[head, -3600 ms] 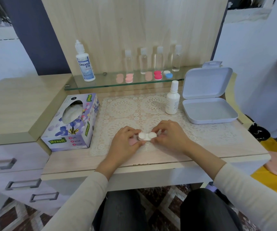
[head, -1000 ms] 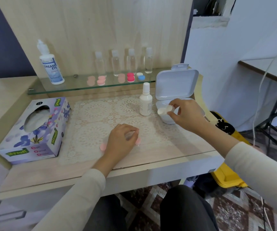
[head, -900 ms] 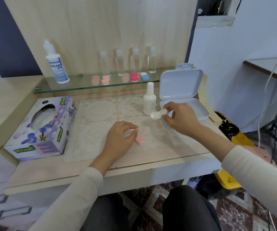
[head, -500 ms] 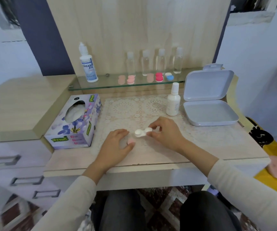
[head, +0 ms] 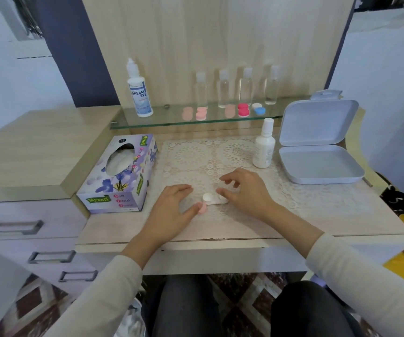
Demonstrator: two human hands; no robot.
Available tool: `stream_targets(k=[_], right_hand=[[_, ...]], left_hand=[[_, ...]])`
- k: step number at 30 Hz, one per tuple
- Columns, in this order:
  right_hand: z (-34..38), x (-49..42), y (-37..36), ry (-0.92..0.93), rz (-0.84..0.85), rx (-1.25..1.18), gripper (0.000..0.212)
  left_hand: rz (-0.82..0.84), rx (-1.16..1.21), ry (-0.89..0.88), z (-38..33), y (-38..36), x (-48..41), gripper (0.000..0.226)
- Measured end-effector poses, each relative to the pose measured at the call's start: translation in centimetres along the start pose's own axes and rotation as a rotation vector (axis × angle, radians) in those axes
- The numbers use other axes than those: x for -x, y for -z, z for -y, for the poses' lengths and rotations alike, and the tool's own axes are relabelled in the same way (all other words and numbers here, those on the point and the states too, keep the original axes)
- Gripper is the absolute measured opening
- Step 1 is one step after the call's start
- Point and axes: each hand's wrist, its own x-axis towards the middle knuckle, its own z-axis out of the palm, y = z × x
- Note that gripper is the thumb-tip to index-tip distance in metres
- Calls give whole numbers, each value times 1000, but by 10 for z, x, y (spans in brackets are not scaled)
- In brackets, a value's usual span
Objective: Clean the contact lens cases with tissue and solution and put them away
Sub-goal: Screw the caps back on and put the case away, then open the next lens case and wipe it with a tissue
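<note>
Two hands are at one white case (head: 210,198), which lies flat on the near side of the lace mat (head: 196,154), between them. Step in hand, by my judgement: opening or steadying the case ahead of wiping. No tissue is out and the bottle (head: 263,149) stands upright, well apart, so cleaning proper is not yet begun. Left hand (head: 171,210) lies low on the mat, fingers nearly straight and close together, holding nothing. Its thumb tip touches a pink piece (head: 203,208) that sits just beside the case's left well (cap or second case, I cannot tell). Right hand (head: 247,193) hovers over the case's right end, fingers (head: 225,177) loosely bent and spread, index lifted clear. The thumb appears to touch the case's rim, though whether it presses I cannot tell. Nothing is pinched. Recommendation: hold the case down by one well with the left fingertips while the right turns the opposite cap, keeping it flat so it does not skid on the lace, and set loose caps on the mat beside it. Then pull one sheet from the tissue box (head: 120,176) at left, wet it from the bottle, and wipe each well. Grey box (head: 317,164) stands open at right, ready to receive it; further cases (head: 242,110) wait on the shelf (head: 167,120).
</note>
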Motion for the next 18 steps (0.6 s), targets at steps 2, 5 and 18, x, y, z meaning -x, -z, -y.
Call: stream_targets(k=[2,5,18], right_hand=[[6,-7,-3,28,16,13,35],[20,-23,-12,59,101,48,41],[38,-73,-52,125,322,239,20]], left_hand=[[-57,-10,-27,-1,16,-7,40],[-148,-66,-40,5,48,-21,28],[60,-623,197,92,125,-61,27]])
